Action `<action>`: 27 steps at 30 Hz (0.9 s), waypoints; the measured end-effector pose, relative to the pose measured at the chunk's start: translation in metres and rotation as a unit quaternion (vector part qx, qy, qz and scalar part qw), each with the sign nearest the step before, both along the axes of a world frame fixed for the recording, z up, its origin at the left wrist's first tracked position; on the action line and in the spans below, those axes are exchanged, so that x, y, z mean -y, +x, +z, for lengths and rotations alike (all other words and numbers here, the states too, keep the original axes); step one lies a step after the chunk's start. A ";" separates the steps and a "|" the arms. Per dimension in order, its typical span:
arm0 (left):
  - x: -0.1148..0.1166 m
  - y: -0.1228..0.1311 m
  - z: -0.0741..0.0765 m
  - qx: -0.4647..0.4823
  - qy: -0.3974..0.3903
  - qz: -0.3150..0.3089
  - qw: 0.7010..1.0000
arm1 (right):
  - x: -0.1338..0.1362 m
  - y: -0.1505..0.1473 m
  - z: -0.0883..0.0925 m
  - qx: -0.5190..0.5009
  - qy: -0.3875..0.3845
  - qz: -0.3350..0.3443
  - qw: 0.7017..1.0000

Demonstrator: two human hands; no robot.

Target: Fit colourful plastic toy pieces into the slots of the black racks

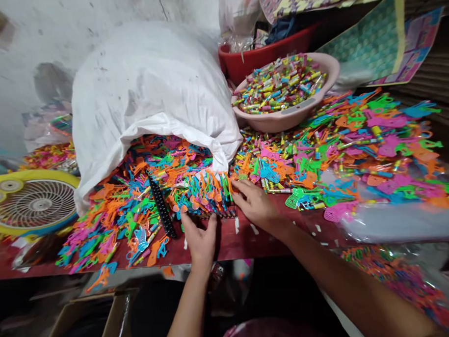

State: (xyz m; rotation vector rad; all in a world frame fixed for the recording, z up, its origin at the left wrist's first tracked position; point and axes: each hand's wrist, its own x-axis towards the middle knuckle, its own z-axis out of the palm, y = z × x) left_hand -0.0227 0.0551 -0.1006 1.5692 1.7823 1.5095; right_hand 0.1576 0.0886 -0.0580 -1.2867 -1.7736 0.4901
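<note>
Item: row of coloured plastic pieces [201,191], packed close side by side on a red tabletop [264,246], before the mouth of a white sack [147,78].

Hands: left hand [200,238] at the row's near edge, thumb and fingers set wide; whether it gripped could not be told. Right hand [255,204] at the row's right end, fingertips at an orange piece; its hold could not be made out.

Step, as judged: straightening or filling the row. Next move seemed to call for light fingertip pressure, keeping neighbouring pieces in line.

Surface: black perforated strip [160,205] just left of the row, slanted; loose heap of pieces [111,212] farther left; yellow-rimmed fan [41,204] beyond; pink basin [278,121] of small tubes [280,83] at right rear.

Room: stained pale wall [104,13] behind; red tub [228,62] by the basin; open cardboard box [62,321] below, at left.
</note>
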 end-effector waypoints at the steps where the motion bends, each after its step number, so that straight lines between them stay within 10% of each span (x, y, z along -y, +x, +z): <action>1: -0.001 -0.002 0.002 -0.004 -0.009 -0.005 1.000 | -0.002 -0.002 0.002 0.021 0.002 0.003 1.000; 15: -0.002 -0.013 0.012 -0.021 -0.060 -0.027 0.998 | -0.001 0.013 0.008 0.064 -0.010 0.035 0.997; 27: 0.020 0.011 0.008 0.086 -0.061 -0.041 0.994 | 0.032 0.059 0.002 0.300 -0.100 -0.191 0.929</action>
